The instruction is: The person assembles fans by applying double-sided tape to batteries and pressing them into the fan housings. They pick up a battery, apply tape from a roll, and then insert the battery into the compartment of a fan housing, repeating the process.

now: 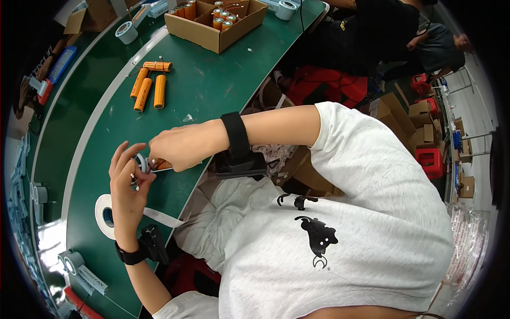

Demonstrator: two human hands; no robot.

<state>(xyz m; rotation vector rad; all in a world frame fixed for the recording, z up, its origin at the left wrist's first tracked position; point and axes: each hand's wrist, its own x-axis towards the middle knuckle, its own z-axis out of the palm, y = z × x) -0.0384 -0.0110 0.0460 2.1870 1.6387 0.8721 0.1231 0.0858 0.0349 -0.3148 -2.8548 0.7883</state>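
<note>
My left hand [126, 173] pinches a pale grey-blue rounded plastic part [142, 162] between thumb and fingers. Small white wire connectors [135, 182] show against its palm. Pressed close from the right, my right hand [183, 146] has its fingers bent down over the same part. Below those fingers an orange piece [162, 165], like a battery cell, is partly visible; the rest is hidden. Farther up the bench lie several loose orange cylindrical batteries [159, 91] with thin wires. A roll of white tape [104, 217] lies beside my left wrist, its loose strip running toward the bench edge.
A cardboard box [220, 38] of orange batteries stands at the far end of the green bench [207, 80]. Pale blue round parts [126, 33] line the belt side at left. Cartons [396, 114] and red stools [429, 162] stand on the right; other people work beyond.
</note>
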